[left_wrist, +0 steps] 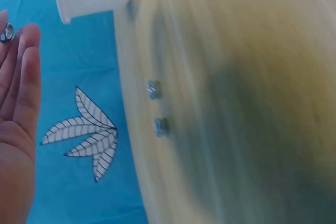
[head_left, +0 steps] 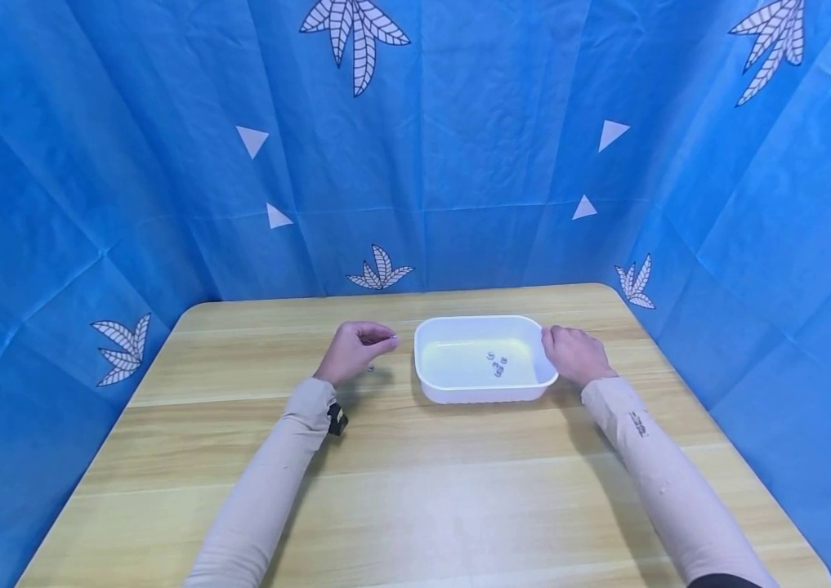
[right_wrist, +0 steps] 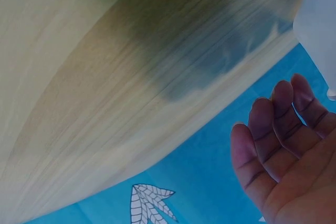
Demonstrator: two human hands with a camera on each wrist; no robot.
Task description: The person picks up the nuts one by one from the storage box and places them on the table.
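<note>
Between thumb and fingertips, my left hand (head_left: 356,351) pinches a small metal nut (left_wrist: 7,33), held above the table just left of a white plastic tub (head_left: 480,394). Inside the tub lie several shiny nuts (head_left: 498,364), grouped right of its middle. My right hand (head_left: 577,354) grips the tub's right rim; in the right wrist view its fingers (right_wrist: 281,124) are bent beside the tub wall, with the thumb out of sight. Two more nuts, one nearer the tub (left_wrist: 154,89) and the other nut (left_wrist: 160,127) beside it, lie on the wood below my left hand.
The light wood table (head_left: 415,498) has rounded corners. Blue cloth (head_left: 489,147) with white leaf and triangle prints hangs behind it and along both sides. A black band with a small device (head_left: 337,419) sits at my left wrist.
</note>
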